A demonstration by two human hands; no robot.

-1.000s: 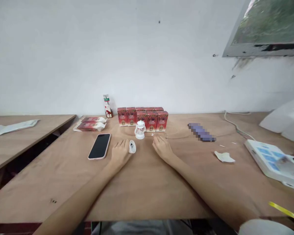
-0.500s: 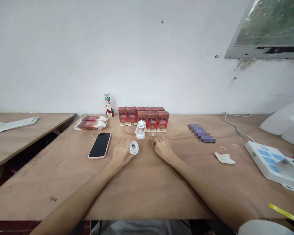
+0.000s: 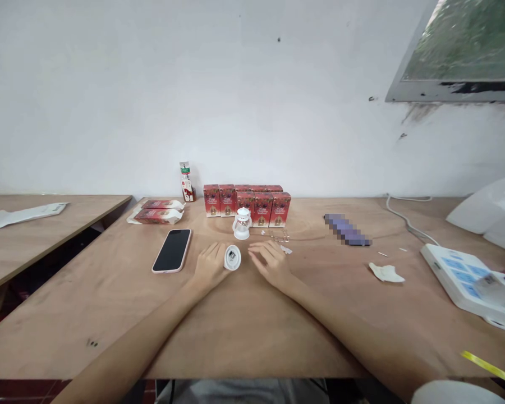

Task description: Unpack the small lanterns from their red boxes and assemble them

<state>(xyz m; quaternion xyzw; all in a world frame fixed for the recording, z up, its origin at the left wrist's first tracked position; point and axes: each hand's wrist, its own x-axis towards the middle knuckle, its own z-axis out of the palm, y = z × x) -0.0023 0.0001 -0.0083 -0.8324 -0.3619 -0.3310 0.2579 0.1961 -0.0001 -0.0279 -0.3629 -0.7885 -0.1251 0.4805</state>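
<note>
My left hand rests on the wooden table and holds a small round white part between thumb and fingers, its open face turned toward me. My right hand sits just right of that part with its fingers spread and reaching toward it, holding nothing. A small white lantern stands a little behind both hands. Tiny loose bits lie beside my right hand.
Several red boxes stand in rows near the wall, with a small carton and flat red packs to their left. A phone lies left of my hand. A white box, crumpled paper and a cable lie right.
My right hand has moved left from the loose bits toward the white part. My left hand has turned the part so that its open face shows.
</note>
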